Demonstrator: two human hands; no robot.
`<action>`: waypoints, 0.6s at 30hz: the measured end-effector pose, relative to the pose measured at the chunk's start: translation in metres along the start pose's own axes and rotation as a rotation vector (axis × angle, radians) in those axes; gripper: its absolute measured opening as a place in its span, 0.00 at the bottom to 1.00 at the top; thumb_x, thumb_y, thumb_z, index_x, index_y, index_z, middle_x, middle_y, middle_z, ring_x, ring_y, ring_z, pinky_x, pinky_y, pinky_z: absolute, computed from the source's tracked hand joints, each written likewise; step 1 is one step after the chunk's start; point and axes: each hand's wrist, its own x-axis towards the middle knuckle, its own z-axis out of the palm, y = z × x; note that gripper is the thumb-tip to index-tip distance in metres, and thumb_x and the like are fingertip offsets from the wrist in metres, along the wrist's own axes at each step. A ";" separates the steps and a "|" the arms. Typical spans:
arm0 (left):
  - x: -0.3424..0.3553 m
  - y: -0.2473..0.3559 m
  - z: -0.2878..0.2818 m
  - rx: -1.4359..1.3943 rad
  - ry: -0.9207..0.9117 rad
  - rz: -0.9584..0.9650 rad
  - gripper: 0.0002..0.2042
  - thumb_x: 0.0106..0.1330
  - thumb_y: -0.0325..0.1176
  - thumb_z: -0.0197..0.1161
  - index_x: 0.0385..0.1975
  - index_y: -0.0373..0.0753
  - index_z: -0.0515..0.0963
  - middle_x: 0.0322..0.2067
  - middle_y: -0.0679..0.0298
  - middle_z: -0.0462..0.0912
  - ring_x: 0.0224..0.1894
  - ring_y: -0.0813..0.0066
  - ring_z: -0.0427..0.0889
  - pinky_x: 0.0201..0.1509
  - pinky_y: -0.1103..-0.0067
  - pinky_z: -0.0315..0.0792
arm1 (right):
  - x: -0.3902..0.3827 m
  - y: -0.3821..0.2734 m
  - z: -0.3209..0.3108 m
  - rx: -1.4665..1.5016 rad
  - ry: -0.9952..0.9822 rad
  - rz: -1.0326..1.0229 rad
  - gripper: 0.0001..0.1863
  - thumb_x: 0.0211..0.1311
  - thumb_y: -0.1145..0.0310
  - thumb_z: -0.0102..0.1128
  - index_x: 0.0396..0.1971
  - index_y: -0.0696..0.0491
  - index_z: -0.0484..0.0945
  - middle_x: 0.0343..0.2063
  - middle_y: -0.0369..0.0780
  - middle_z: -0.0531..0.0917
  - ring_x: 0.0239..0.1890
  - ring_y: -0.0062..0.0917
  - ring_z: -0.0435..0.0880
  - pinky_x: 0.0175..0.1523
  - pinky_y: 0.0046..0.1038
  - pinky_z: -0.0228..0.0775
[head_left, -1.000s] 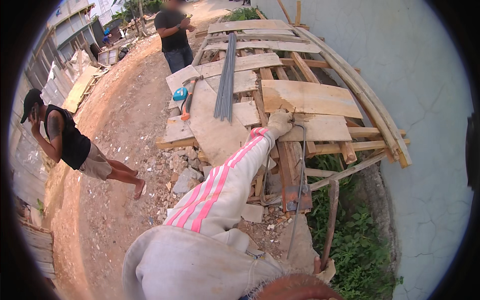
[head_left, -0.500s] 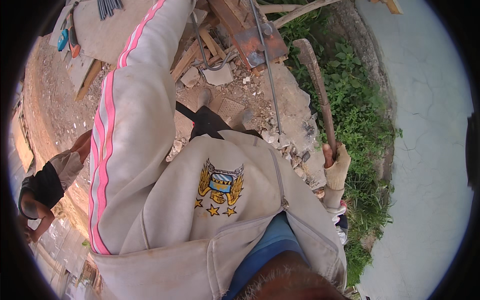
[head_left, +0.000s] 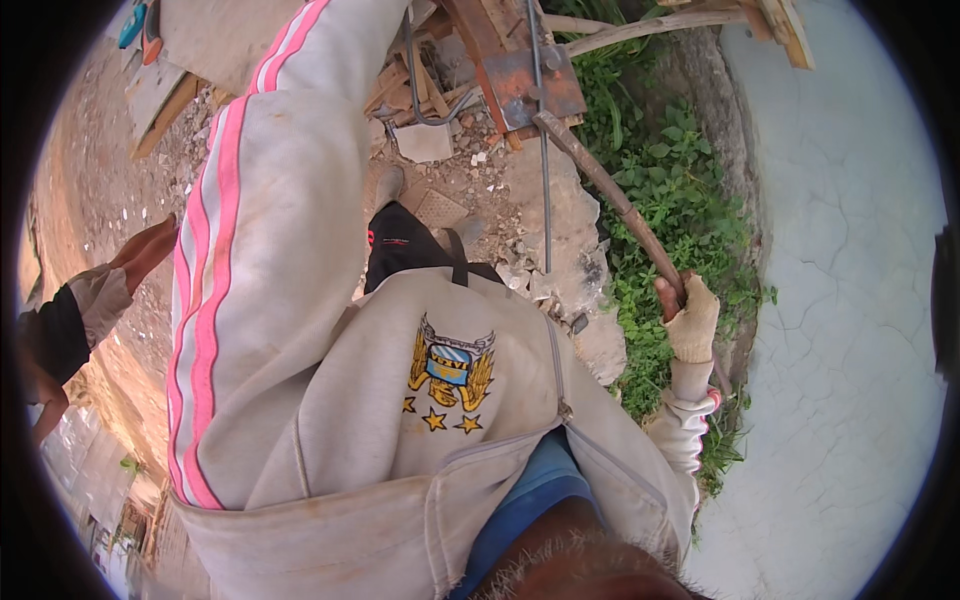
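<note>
- Main thing I'd worry about: the thin steel rod (head_left: pixel 547 200) lies across the rusty plate (head_left: pixel 505 85), and the brown bar (head_left: pixel 630 210) has its top end right beside it. Can't tell if they touch. If the bar got pushed without a solid bite, it'd probably skid off.
- The rod's near end points back at the wearer's body, so a sudden spring or twist could poke them, imo.
- Footing looks sketchy too: rubble (head_left: pixel 515 275) around the boots means a hard shove could cost them balance.
- Pose: right hand (head_left: pixel 692 318), gloved, is out to the side over the green plants (head_left: pixel 690 165), fingers wrapped round the bar's lower part. Elbow looks bent, bar slants up and left toward the plate.
- Left sleeve (head_left: pixel 275 190) stretches forward past the top edge. Left hand's out of view, so no clue whether it's holding anything.
</note>
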 end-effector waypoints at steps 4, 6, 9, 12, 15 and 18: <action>-0.003 0.002 -0.003 0.031 0.050 0.005 0.37 0.64 0.67 0.55 0.69 0.52 0.72 0.67 0.50 0.74 0.71 0.50 0.70 0.73 0.58 0.63 | 0.022 0.007 -0.018 -0.048 -0.104 -0.004 0.19 0.63 0.57 0.73 0.31 0.58 0.78 0.19 0.48 0.77 0.22 0.48 0.79 0.28 0.38 0.69; -0.004 0.004 -0.004 0.013 0.020 -0.007 0.37 0.64 0.68 0.55 0.69 0.51 0.73 0.67 0.50 0.74 0.71 0.50 0.70 0.73 0.58 0.63 | 0.032 0.008 -0.023 -0.061 -0.079 -0.081 0.19 0.63 0.56 0.73 0.30 0.58 0.78 0.19 0.48 0.77 0.22 0.48 0.79 0.27 0.39 0.69; -0.004 0.007 -0.007 0.022 -0.018 -0.038 0.37 0.64 0.68 0.54 0.69 0.51 0.73 0.68 0.50 0.73 0.71 0.49 0.70 0.73 0.59 0.63 | 0.045 0.011 -0.026 -0.131 -0.050 -0.171 0.20 0.62 0.56 0.73 0.28 0.57 0.76 0.19 0.48 0.78 0.23 0.48 0.80 0.28 0.40 0.69; -0.005 0.009 -0.009 0.045 -0.034 -0.059 0.37 0.64 0.68 0.54 0.68 0.51 0.74 0.68 0.49 0.72 0.71 0.49 0.69 0.74 0.60 0.62 | 0.053 0.016 -0.021 -0.144 -0.032 -0.223 0.20 0.62 0.56 0.73 0.27 0.57 0.75 0.20 0.49 0.78 0.23 0.48 0.80 0.28 0.40 0.70; -0.008 0.008 -0.011 0.009 0.002 0.000 0.38 0.64 0.68 0.54 0.69 0.52 0.73 0.68 0.48 0.72 0.72 0.49 0.68 0.75 0.59 0.61 | 0.055 0.020 -0.013 -0.142 0.004 -0.264 0.20 0.61 0.57 0.74 0.27 0.56 0.74 0.21 0.48 0.79 0.24 0.48 0.81 0.28 0.40 0.71; -0.009 0.007 -0.012 -0.019 0.006 0.012 0.38 0.64 0.68 0.54 0.71 0.53 0.70 0.69 0.48 0.71 0.73 0.49 0.66 0.75 0.58 0.59 | 0.052 0.020 -0.008 -0.161 0.007 -0.248 0.21 0.61 0.56 0.75 0.28 0.56 0.75 0.21 0.48 0.79 0.24 0.48 0.81 0.28 0.40 0.72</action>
